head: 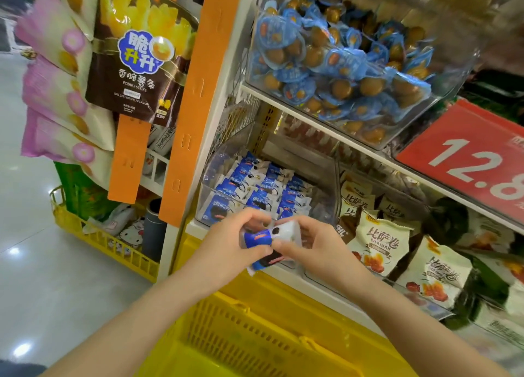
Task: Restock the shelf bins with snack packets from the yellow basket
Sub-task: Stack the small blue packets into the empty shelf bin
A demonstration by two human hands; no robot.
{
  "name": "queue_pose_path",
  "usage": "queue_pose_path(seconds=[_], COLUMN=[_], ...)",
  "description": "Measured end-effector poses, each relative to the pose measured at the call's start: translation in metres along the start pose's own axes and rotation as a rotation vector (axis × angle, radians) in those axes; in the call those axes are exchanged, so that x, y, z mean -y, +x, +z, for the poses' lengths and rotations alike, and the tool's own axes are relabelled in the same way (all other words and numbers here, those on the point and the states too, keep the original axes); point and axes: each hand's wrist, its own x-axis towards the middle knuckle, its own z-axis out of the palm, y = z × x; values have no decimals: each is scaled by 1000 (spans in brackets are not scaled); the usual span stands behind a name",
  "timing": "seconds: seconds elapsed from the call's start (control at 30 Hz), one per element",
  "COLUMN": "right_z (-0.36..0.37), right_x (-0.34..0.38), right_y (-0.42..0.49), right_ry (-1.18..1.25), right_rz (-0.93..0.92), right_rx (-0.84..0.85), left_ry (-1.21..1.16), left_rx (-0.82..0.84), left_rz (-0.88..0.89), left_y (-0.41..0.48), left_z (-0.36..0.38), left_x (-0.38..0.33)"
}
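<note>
At shelf front, head view: we hold both hands together above the yellow basket (241,305), just before the lower clear bin (208,172). Left hand (232,243) and right hand (312,249) both grip one small bundle of snack packets (263,239), fingers curled round it.

Containers:
- Lower clear bin: rows of matching packets (255,189) standing on edge, packed close.
- Neighbouring bin to the right: beige packets (380,240) with brown script and an orange-red picture.
- Upper clear bin (453,73): a heap of blue-wrapped round brown snacks (340,65).

Held bundle: blue and white wrappers, a dark round biscuit printed on them, a red mark on the blue. At least two packets; we cannot count them exactly, since fingers cover much of the bundle.

The basket's inside is blurred and cut by the lower edge, so we cannot read its contents. A red price card (467,161) is cut off at the right edge; "12.8" shows.
</note>
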Motion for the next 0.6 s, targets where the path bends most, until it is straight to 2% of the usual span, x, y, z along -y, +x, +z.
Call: queue_pose_path(seconds=[0.17, 0.27, 0.4, 0.5, 0.6], right_z=[-7, -19, -32, -29, -23], right_x=[5, 6, -6, -24, -37], right_y=[21, 52, 117, 168, 210], right_ry=[-88, -107, -95, -239, -259], right_rz=[17, 48, 153, 160, 182], right_rx=[87, -70, -348, -339, -319], left_ry=[35, 215, 584, 804, 812], left_rx=[-139, -173, -60, 21, 17], left_rz=[118, 196, 260, 364, 414], left_y=[31, 54, 71, 73, 76], left_z=[-20, -33, -42, -40, -43], left_x=[-1, 11, 43, 62, 70])
